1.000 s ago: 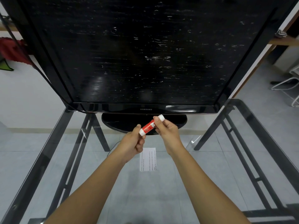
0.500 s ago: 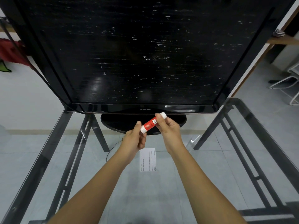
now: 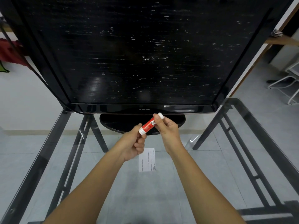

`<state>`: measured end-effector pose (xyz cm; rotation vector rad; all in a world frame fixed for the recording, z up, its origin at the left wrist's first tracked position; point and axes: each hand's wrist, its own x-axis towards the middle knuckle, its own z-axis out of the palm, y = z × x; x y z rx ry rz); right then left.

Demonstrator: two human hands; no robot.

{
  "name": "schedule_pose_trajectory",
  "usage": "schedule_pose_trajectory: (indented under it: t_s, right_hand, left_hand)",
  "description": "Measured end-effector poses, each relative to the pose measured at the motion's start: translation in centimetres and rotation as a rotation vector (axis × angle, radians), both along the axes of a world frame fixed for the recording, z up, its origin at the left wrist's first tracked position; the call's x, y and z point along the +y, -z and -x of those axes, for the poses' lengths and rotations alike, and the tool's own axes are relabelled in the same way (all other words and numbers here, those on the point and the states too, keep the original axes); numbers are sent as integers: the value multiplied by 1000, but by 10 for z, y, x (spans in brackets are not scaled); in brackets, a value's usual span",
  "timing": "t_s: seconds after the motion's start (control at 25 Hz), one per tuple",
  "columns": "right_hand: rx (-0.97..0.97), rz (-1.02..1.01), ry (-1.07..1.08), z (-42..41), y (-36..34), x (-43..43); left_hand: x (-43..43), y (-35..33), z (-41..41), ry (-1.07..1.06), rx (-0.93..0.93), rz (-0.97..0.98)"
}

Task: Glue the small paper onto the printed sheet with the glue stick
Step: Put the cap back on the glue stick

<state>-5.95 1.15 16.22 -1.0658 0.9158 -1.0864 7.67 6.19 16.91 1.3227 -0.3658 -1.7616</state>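
Glue stick (image 3: pixel 149 124): red body, white at both ends, held in the air above the desk, tilted with the far end up and to the right. It sits in front of the monitor's stand, roughly level with the base.

Left hand (image 3: pixel 131 144): grip clenched on the lower white end, thumb and fingers pinching it. Right hand (image 3: pixel 167 126): grip clenched on the upper part of the stick, fingertips just below the top white end, which pokes out past them. Can't tell whether the cap is seated or partly off. Both forearms come in from the bottom edge of the view, bare.

Printed sheet (image 3: pixel 148 160): small white rectangle with lines of fine text, lying flat on the glass below the hands, between the two wrists. Its upper left corner is covered by the left hand. Text too small to read. A separate small paper doesn't show.

Desk (image 3: pixel 161 199): clear glass top on a dark metal frame, tiled floor visible through it.

Monitor (image 3: pixel 142 50): large black screen, off, speckled with light marks, SAMSUNG on the lower bezel, oval black base (image 3: pixel 174 121) standing on the glass behind the hands.

White wire chair (image 3: pixel 289 78) at the far right on the floor, red cloth (image 3: pixel 9 54) at the far left.
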Motion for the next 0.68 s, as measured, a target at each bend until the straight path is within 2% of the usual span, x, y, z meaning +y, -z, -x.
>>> schedule_pose_trajectory:
  t_s: [0.08, 0.12, 0.24, 0.32, 0.56, 0.68]
  right_hand:
    - [0, -11, 1, 0, 3, 2]
    - [-6, -19, 10, 0, 3, 2]
    - [-15, -29, 36, 1, 4, 1]
    - [-12, -24, 28, 1, 3, 0]
    - [19, -8, 21, 4, 3, 0]
    - [23, -11, 42, 7, 5, -2]
  left_hand:
    - [0, -2, -1, 5, 65, -59]
    - [1, 0, 1, -36, 24, 3]
    - [7, 12, 9, -127, -326, 398]
    - [12, 15, 11, -82, -528, 529]
    - [5, 11, 5, 24, -642, 485]
    - [2, 10, 3, 103, -907, 566]
